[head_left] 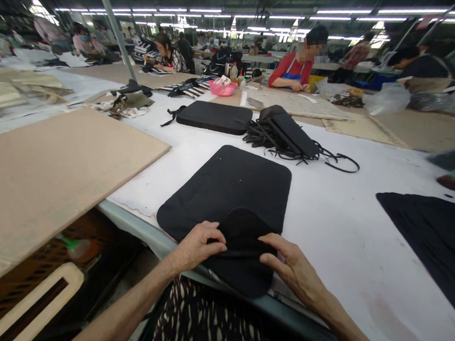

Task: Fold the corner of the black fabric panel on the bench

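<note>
Fingers (217,235) of left hand (197,244) and right hand (293,262) pinch rumpled black cloth (242,227) at near edge of desk (343,235), thick pad (213,116) beyond

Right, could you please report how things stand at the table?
Left hand pinching black fabric, right hand touching it. Fabric rumpled near table edge. Strap bundle beyond, clear of both hands.

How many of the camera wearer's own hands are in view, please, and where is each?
2: the left hand is at the left side of the rumpled black material, and the right hand is at its right side. Parts of each may be hidden.
</note>
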Motion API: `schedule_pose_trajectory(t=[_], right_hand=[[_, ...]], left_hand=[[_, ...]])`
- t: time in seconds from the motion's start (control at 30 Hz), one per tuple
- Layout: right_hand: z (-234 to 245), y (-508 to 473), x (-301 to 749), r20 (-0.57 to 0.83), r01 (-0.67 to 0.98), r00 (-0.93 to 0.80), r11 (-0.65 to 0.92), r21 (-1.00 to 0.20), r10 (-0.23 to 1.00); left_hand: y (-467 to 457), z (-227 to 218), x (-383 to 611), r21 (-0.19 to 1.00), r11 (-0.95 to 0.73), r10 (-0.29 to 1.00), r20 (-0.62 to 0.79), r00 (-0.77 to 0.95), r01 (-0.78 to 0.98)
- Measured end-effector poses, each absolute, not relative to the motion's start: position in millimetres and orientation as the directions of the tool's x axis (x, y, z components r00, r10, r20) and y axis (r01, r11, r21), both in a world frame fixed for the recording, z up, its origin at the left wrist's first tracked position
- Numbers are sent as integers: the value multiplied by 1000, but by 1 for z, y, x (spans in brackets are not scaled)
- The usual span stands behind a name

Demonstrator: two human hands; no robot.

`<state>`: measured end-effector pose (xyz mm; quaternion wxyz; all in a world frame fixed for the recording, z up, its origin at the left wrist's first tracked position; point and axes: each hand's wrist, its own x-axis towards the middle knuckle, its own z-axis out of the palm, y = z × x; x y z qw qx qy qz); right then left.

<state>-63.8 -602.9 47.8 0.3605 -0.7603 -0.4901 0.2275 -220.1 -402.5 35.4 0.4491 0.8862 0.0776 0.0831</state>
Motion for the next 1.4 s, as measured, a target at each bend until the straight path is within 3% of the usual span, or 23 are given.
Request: schedule_pose_trajectory(t=[0.9,0.97,1.1,1.4], right_hand=[[49,-589,-68,87,562,526,-269,-782,846],[41,-598,-68,202,672,514,-246,-698,834],[21,-620,-72,434,897,373,-198,-396,820],[30,-632,-80,507,1000,-4,9,-8,862]], left_hand=[[-402,34,-221,803,-593,227,88,970,66],[-403,34,-221,801,-592,241,74,968,86],[-405,37,-220,801,-592,259,80,963,93],[-409,42,-220,831,-540,348,78,934,132]])
